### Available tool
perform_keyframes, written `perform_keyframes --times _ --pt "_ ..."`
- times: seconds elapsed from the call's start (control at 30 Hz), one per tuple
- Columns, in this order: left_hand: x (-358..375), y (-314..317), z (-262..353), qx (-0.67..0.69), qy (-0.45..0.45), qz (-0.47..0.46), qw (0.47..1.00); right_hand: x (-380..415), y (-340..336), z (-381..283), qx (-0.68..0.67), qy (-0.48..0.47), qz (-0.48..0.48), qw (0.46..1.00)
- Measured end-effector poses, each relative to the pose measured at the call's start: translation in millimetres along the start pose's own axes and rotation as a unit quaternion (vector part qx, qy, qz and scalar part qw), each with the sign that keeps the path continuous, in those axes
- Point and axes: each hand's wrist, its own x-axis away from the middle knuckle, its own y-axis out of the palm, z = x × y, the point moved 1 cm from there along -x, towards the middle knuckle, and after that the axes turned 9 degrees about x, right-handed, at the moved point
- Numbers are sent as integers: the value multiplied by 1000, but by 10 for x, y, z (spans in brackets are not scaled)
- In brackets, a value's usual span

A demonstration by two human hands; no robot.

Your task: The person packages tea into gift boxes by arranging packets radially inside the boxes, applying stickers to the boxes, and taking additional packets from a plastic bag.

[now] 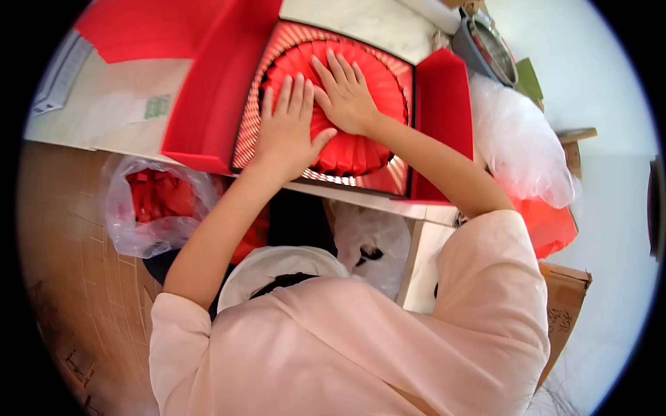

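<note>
My left hand (286,135) lies flat, fingers outstretched, on a round pleated red piece (340,149) made of many red folds. Beside it, my right hand (347,100) is spread over the upper middle of the same piece, and the two hands nearly touch. The pleated piece sits on a dark-edged square panel (246,142) with a shiny striped border, inside an opened red box (211,83). One red side wall stands to the left and another to the right. The palms hide part of the folds.
On the left hangs a clear plastic bag (121,215) with red pieces inside. White plastic bags (520,132) lie to the right of the box, near a grey pot (489,52). A cardboard carton (565,305) stands at the lower right. Red sheet material (149,28) covers the table's upper left.
</note>
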Motion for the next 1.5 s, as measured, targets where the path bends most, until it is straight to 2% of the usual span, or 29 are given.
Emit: perform_keyframes --times 0.03,0.07,0.1,0.13,0.2,0.27,0.3,0.33,0.37,0.4,0.47,0.57,0.7,0.77,0.87,1.03,1.13,1.2,1.23,1.27,1.3,1.33,1.37,1.4,1.43,1.47,1.5 --pt "0 -11 -8 -11 -6 -13 1000 -49 -42 55 2 -8 24 1000" --pt "-1 3 -49 3 -5 -21 1000 -86 -133 180 -177 41 0 983" --pt "-2 51 -127 50 -22 -20 998 -102 -201 349 -347 89 -33 933" --pt "-49 20 -169 98 -39 -19 994 -157 -364 511 -421 119 -26 899" --pt "-103 -66 -154 52 -44 -7 998 -54 -769 860 -381 176 -30 907" --pt "-179 -66 -119 13 -54 -3 998 65 -1194 913 -237 202 -103 945" --pt "-261 -46 -47 8 -10 18 1000 134 -1435 789 -241 214 -103 941" --pt "-349 -3 13 4 34 39 999 232 -1686 583 -144 192 -90 967" --pt "-429 71 63 9 38 45 998 359 -1828 413 -44 164 -76 983" --pt "-460 167 61 8 44 41 998 468 -1868 280 -46 170 -74 982" --pt "-526 351 44 -21 26 39 999 616 -1924 53 -9 151 93 984" --pt "-540 306 43 -41 39 42 998 727 -1590 -154 -28 205 132 969" --pt "-506 257 65 -61 31 8 998 605 -734 -307 -14 248 122 961" --pt "-516 215 80 -63 29 4 998 491 -480 -310 37 261 82 961" --pt "-515 232 59 -48 19 -1 999 477 -179 -266 35 265 22 963" --pt "-540 251 89 -63 15 6 998 471 -195 -266 31 252 8 967" --pt "-532 252 73 -27 -4 6 1000 483 -219 -285 31 248 3 968" --pt "-530 242 1 -10 -5 52 999 496 -333 -276 27 233 26 972" --pt "-494 113 -26 209 -29 92 973 512 -450 -273 -65 244 94 963" --pt "-442 -8 -49 418 -45 127 898 550 -575 -261 -158 248 159 942" --pt "-298 -420 61 473 -15 145 869 614 -933 -317 -181 242 209 930" --pt "-122 -788 117 481 19 176 858 756 -1364 -385 -208 247 253 912" --pt "-5 -1066 95 472 64 240 846 890 -1590 -302 -141 233 329 904" --pt "141 -1364 28 423 92 289 854 1060 -1626 -170 -187 210 447 849" --pt "303 -1486 -155 391 44 348 851 1207 -1898 -159 -128 265 486 823" --pt "403 -1652 -341 397 9 371 839 1422 -1959 3 -42 337 467 816" --pt "445 -1704 -552 440 -23 384 811 1531 -2000 128 -56 393 449 800"
